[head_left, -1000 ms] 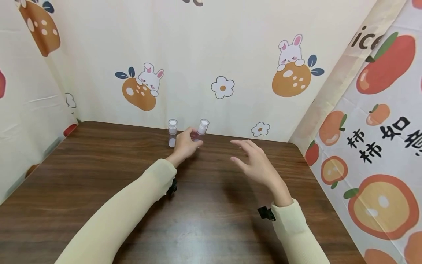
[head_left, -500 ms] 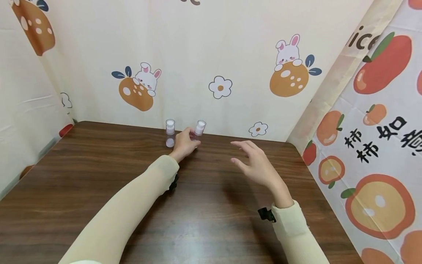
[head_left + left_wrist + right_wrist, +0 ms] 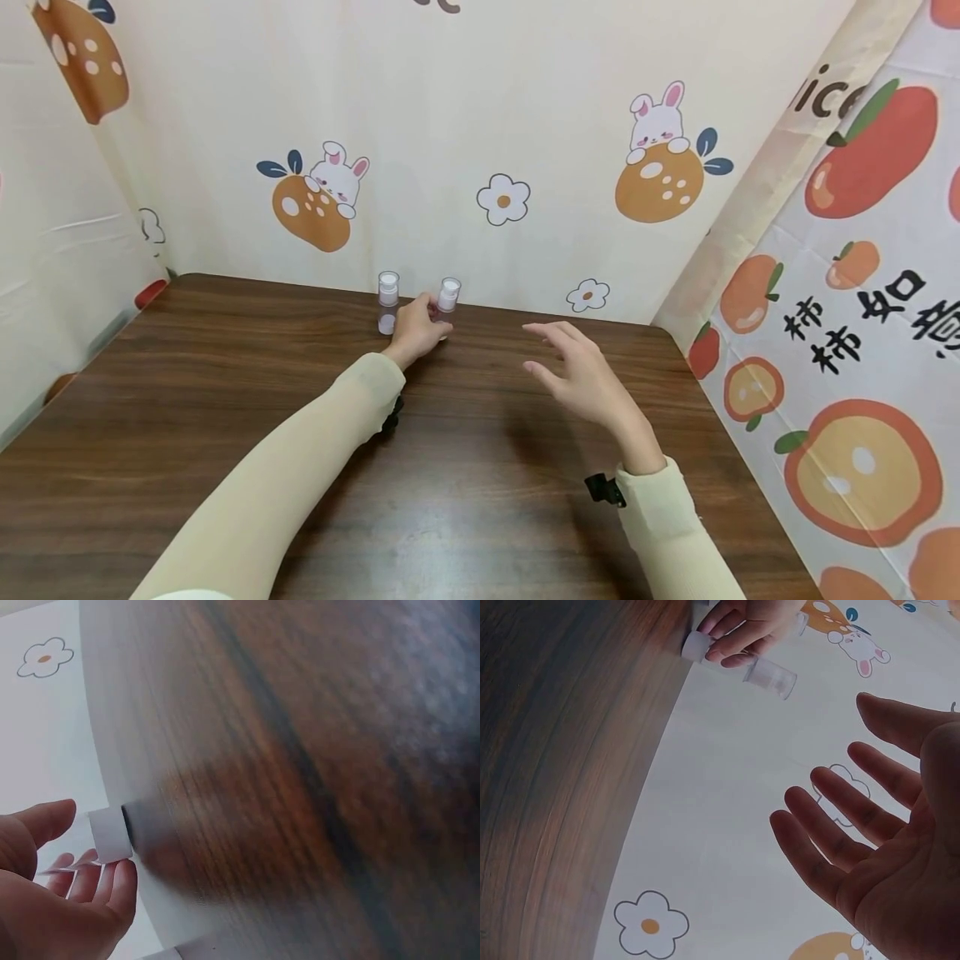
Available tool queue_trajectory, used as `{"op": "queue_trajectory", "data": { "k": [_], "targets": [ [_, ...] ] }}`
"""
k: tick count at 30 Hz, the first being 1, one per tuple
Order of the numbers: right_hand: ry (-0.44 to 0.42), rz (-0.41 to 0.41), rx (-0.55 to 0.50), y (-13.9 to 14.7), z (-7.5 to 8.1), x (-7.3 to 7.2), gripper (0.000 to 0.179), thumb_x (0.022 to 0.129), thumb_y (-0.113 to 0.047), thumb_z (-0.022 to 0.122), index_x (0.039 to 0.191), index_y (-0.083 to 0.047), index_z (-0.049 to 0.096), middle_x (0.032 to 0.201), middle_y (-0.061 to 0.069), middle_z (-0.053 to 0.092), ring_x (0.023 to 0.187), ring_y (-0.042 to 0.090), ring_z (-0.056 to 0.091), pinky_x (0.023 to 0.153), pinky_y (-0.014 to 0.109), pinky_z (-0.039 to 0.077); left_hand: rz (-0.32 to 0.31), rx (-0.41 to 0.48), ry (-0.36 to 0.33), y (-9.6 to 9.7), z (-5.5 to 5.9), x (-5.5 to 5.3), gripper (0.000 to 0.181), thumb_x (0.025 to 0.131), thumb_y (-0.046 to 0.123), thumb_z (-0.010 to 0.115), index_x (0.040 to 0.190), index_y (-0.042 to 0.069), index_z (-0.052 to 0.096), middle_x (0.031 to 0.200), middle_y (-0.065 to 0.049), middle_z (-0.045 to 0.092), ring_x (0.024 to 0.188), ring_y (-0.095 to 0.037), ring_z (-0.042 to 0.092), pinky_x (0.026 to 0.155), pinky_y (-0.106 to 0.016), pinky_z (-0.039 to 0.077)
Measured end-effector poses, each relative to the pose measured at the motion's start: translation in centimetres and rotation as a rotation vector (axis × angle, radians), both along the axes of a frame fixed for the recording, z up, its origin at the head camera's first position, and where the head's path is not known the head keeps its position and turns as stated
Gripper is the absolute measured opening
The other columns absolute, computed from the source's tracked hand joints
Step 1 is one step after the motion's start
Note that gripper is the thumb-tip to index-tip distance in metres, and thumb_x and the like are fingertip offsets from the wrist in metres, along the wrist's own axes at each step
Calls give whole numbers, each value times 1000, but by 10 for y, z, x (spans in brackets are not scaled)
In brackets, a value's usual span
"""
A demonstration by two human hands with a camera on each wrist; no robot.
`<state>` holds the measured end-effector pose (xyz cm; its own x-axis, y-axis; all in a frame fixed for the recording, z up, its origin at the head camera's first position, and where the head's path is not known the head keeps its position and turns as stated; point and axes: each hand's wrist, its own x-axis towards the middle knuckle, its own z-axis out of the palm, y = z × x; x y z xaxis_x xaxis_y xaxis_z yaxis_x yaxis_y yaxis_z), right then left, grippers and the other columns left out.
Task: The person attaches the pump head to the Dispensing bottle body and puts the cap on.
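Near the back edge of the table, my left hand (image 3: pixel 420 329) grips a small clear bottle with a white top (image 3: pixel 448 295). The bottle leans slightly to the right, and my fingers cover its middle. In the left wrist view the whitish base of this bottle (image 3: pixel 110 834) shows beside my curled fingers (image 3: pixel 124 889), low over or touching the table. A second, similar bottle (image 3: pixel 387 292) stands upright just left of that hand. My right hand (image 3: pixel 581 367) hovers over the right part of the table, holding nothing, its fingers extended and thumb apart.
The dark wood table (image 3: pixel 465 467) ends at a pale printed curtain (image 3: pixel 427 150) directly behind the bottles. Another printed sheet (image 3: pixel 847 333) with fruit pictures borders the right side. A black strap device (image 3: pixel 606 489) sits at my right wrist.
My left hand has lowered the bottle a little, and the bottle leans less than before. The right hand stays in place. The head view shifted slightly.
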<state>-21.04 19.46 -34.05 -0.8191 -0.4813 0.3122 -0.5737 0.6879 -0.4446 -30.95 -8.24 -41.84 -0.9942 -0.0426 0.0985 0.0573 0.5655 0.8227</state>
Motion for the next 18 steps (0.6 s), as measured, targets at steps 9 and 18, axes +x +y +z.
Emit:
{"op": "queue_trajectory", "data": {
  "k": [9,18],
  "targets": [
    [6,-1,7,-2,-1,0,52,100,-20,77,149,-16,59,141,5,62,125,24,61,103,47,54,-33,-4,-7,-4,-1,2,37,95,14,76,125,1,59,122,-20,68,113,-32,60,102,-46,49],
    [4,0,17,0,1,0,53,100,-20,77,149,-17,59,140,4,62,123,24,62,102,49,54,-60,-50,-38,-9,-3,6,52,96,19,77,140,-1,57,136,-23,66,127,-37,61,110,-48,47]
  ]
}}
